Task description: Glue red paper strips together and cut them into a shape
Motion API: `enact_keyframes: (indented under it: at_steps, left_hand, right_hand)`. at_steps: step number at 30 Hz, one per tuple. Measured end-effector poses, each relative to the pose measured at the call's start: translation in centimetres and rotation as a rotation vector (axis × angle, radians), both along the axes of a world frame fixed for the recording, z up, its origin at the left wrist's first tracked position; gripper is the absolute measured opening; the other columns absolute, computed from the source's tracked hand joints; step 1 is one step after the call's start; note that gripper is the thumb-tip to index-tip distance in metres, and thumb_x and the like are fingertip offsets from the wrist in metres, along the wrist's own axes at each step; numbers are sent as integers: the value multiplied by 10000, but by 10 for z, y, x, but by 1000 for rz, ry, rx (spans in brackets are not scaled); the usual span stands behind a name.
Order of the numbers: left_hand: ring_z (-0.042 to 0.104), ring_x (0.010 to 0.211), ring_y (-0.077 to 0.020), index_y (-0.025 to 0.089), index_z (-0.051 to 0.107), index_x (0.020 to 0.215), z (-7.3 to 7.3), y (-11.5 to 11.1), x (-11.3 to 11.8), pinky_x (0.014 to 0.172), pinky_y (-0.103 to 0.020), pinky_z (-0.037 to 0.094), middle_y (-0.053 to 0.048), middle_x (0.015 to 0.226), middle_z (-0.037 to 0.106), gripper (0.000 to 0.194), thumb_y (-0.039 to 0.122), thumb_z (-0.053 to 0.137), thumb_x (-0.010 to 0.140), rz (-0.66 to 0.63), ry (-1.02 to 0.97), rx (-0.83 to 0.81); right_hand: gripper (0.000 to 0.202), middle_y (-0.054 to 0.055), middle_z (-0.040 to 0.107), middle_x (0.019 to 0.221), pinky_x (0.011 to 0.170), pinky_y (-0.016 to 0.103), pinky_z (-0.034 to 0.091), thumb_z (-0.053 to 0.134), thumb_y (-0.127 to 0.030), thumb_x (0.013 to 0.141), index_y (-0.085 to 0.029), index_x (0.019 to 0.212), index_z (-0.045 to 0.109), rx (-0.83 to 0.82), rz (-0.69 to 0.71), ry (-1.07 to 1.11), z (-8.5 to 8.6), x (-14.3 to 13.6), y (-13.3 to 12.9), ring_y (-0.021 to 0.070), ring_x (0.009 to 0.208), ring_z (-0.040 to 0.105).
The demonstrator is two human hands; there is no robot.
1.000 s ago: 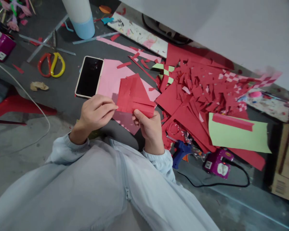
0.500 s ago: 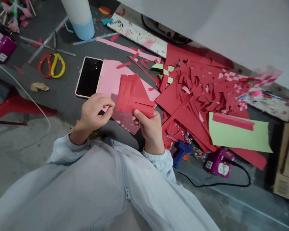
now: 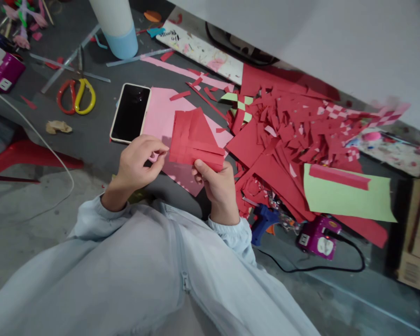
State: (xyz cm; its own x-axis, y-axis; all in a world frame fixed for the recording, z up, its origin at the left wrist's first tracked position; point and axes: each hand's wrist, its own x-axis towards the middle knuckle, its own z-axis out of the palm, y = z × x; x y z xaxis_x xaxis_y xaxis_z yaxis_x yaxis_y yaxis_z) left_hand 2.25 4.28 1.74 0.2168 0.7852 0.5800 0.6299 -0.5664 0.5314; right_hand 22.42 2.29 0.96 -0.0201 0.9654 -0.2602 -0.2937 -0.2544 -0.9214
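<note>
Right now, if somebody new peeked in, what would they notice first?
Probably the big heap of red paper scraps, spread across the right side. Next, the layered red paper held in the right hand, over a pink sheet. The scissors' red and yellow handles stand out at left.

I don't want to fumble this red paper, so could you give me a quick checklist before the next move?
1. Right hand gripping the red paper: ok, thumb on top near its lower edge.
2. Left hand holding nothing: cannot tell, its fingertips are too small to read.
3. Phone apart from the red paper: ok.
4. Scissors away from both hands: ok, beyond the phone.
5. Scraps tidied: not ok, heaped and strewn about.
6. Glue gun cool: cannot tell.
</note>
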Motion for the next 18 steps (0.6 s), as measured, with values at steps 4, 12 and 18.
enact_keyframes:
  at_steps: [4, 12, 18]
  left_hand:
    - [654, 791, -160, 263, 647, 953, -2, 1, -1, 670, -322, 565, -25, 902, 692, 192, 113, 628, 836, -68, -69, 47]
    - [654, 786, -136, 226, 701, 893, -5, 3, -3, 695, -272, 550, -13, 909, 712, 160, 112, 638, 799, -38, 17, 106]
    - [653, 776, -124, 227, 713, 834, -4, 3, -3, 704, -260, 545, -2, 873, 705, 140, 119, 627, 815, -48, 51, 160]
  right_hand:
    - [214, -16, 694, 560, 415, 206, 425, 830, -391, 700, -206, 629, 747, 8, 7, 25, 0, -1, 0, 75, 437, 531]
    - [183, -10, 709, 567, 413, 194, 425, 843, -341, 696, -199, 624, 753, 14, 31, 42, -1, -1, 1, 70, 432, 541]
    - [237, 6, 702, 567, 422, 226, 430, 836, -392, 675, -182, 621, 743, -29, 34, -21, 0, -1, 1, 89, 442, 532]
